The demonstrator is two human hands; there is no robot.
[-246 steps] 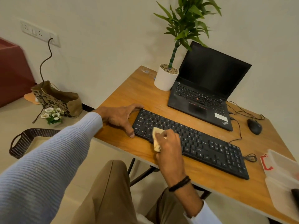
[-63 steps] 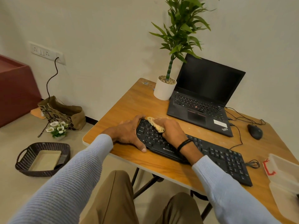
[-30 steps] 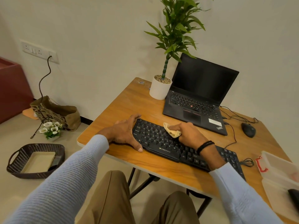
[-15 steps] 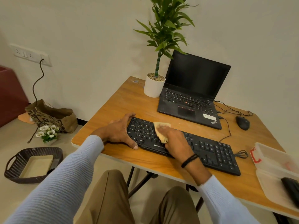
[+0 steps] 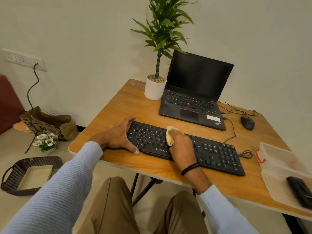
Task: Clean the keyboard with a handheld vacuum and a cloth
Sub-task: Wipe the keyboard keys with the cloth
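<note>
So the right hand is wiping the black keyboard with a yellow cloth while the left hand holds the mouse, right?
Not quite. In the head view the left hand rests against the left end of the keyboard; the mouse lies untouched. The right hand does wipe with the cloth.

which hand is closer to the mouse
Right. The right hand holds the cloth on the middle of the keyboard, left of the mouse; the left hand rests at its left end, farther off.

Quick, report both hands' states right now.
Left hand: open, braced against the keyboard's left end.
Right hand: gripping the cloth on the keys.
</note>
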